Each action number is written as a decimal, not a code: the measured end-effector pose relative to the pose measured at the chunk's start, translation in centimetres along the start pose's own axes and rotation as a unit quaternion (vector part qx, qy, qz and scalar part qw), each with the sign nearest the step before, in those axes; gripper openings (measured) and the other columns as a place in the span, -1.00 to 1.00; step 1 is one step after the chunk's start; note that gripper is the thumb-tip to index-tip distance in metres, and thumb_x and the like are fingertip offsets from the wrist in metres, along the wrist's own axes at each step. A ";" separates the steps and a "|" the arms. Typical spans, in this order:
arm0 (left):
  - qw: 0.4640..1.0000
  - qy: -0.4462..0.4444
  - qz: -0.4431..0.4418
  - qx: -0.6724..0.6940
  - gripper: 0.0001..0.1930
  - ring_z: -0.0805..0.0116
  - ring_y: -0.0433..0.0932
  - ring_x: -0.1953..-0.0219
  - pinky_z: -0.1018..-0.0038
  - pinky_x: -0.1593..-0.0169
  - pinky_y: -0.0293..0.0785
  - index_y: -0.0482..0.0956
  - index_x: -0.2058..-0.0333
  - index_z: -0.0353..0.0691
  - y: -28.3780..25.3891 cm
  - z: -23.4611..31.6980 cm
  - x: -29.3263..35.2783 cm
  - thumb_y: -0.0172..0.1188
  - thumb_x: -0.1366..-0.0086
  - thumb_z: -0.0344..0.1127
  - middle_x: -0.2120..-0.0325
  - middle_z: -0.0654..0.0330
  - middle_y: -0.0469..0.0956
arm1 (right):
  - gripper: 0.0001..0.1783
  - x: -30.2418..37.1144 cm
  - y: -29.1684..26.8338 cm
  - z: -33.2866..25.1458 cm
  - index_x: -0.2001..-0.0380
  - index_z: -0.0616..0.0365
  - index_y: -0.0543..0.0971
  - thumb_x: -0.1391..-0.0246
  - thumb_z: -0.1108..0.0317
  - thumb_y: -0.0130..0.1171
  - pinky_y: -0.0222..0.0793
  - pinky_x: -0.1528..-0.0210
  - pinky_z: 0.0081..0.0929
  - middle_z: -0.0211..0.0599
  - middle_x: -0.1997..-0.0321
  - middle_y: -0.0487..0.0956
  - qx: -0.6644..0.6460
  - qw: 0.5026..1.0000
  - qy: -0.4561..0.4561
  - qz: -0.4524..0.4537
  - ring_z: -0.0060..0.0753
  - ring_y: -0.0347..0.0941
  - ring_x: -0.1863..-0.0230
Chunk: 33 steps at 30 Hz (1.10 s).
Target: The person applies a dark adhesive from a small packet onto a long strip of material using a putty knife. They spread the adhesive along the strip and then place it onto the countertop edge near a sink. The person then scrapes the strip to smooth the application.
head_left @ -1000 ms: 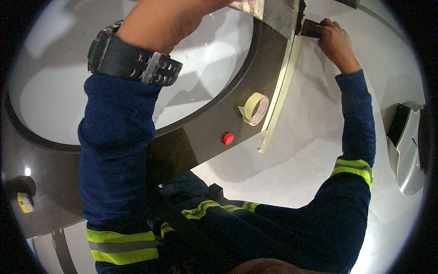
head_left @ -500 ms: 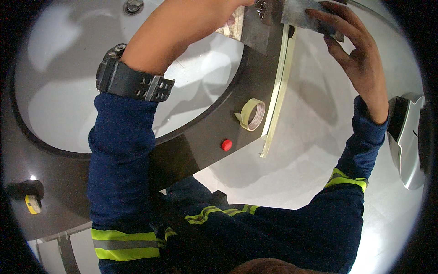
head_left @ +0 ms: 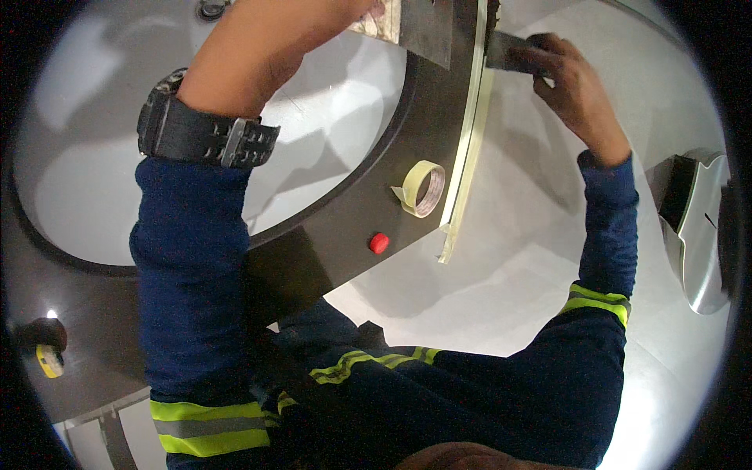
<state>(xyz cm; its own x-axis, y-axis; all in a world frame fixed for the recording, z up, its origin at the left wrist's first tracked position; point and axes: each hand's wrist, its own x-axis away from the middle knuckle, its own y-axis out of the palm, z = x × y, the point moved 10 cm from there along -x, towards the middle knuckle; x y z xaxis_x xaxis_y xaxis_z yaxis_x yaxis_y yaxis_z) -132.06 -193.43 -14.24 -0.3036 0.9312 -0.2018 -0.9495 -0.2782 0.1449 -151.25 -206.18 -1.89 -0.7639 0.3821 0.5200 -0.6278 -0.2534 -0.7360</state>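
Observation:
My left hand (head_left: 345,12), mostly cut off by the upper edge, grips a wide filling knife with a stained whitish part and a flat grey blade (head_left: 427,33). The blade is over the dark countertop (head_left: 313,262) beside the white basin (head_left: 329,133). In my right hand (head_left: 576,88) is a smaller metal spatula (head_left: 509,53). Its end meets the seam where the countertop meets the pale wall. Dark paste (head_left: 492,14) shows along the seam above the spatula. Two strips of pale yellow masking tape (head_left: 468,149) border the seam.
A roll of masking tape (head_left: 434,188) stands on the countertop near the seam, with a red cap (head_left: 379,243) nearby. At far left lies a yellow and black object (head_left: 50,360). A silver dispenser-like fixture (head_left: 701,235) is on the right. The drain (head_left: 211,9) shows at the top.
My right hand has moved down and left, bringing its spatula from above the counter edge to the taped seam. My left hand with the filling knife has shifted slightly up and left.

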 end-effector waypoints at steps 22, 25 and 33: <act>0.931 0.279 -0.004 -0.237 -0.82 -0.03 0.64 0.32 0.21 0.26 0.53 0.60 0.16 -0.21 2.5 0.6 -0.8 0.10 -0.28 -0.45 0.41 -0.02 0.62 | -0.63 1.6 11.9 5.3 0.05 0.11 0.69 0.00 0.48 0.34 0.50 -0.15 -0.17 -0.18 -0.02 0.60 0.086 0.991 0.057 -0.091 -0.02 0.49 -0.05; 0.963 0.129 -0.052 -0.232 -0.80 -0.03 0.66 0.31 0.20 0.27 0.54 0.61 0.14 -0.19 1.8 -1.4 -2.1 0.12 -0.28 -0.45 0.40 -0.02 0.63 | -0.66 0.2 11.9 4.8 0.08 0.14 0.68 -0.01 0.47 0.35 0.50 -0.15 -0.15 -0.19 -0.03 0.59 0.112 0.988 0.043 -0.097 -0.01 0.49 -0.06; 0.922 0.261 -0.016 -0.286 -0.81 0.03 0.67 0.30 0.28 0.27 0.54 0.61 0.12 -0.24 1.3 0.0 -1.3 0.10 -0.33 -0.44 0.35 -0.02 0.66 | -0.71 0.0 12.6 4.9 0.13 0.18 0.65 -0.02 0.47 0.35 0.52 -0.11 -0.12 -0.18 -0.04 0.57 0.127 0.985 0.036 -0.110 0.01 0.50 -0.07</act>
<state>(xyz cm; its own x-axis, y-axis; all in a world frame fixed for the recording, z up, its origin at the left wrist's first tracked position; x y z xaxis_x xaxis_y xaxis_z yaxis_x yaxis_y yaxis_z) -132.92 -195.01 -13.74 -0.1296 0.7420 -0.6577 -0.7991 -0.4709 -0.3737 -159.89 -213.75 -9.08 -0.5983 0.5116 0.6167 -0.8012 -0.3686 -0.4715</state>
